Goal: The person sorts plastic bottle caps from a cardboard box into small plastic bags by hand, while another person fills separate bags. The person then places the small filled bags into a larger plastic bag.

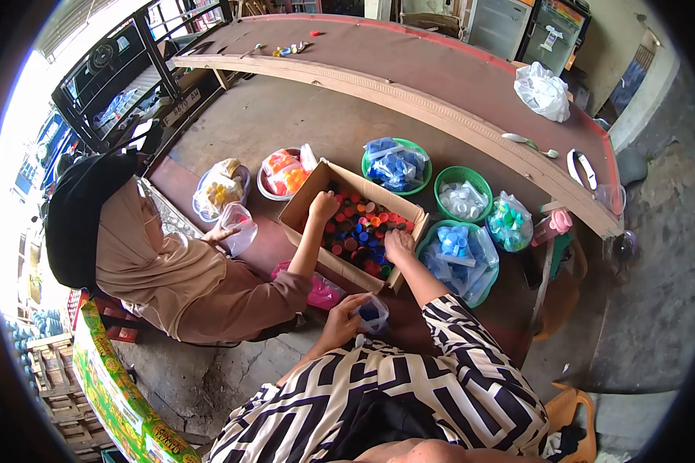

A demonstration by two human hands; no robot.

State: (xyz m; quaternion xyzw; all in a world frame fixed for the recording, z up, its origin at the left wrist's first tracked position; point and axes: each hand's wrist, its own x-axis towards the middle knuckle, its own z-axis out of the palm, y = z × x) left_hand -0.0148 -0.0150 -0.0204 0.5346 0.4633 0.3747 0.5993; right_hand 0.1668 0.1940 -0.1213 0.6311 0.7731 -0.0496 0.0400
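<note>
Bottle caps [355, 224] in red, blue, black and orange fill an open cardboard box [322, 262] on the low table. My right hand [398, 245] reaches into the box's right side, fingers down among the caps; whatever they pinch is hidden. Near the front of my body, my left hand [341, 320] holds a clear plastic bag [373, 313] with blue things inside, just below the box. A light blue basin [479, 292], lined with plastic and holding light blue caps, stands right of my right hand.
A co-worker [201, 285] at the left has one hand in the box and a plastic bag [240, 230] in the other. Bowls of sorted caps, including a green basket [440, 184], surround the box. A wooden rail [440, 100] runs behind.
</note>
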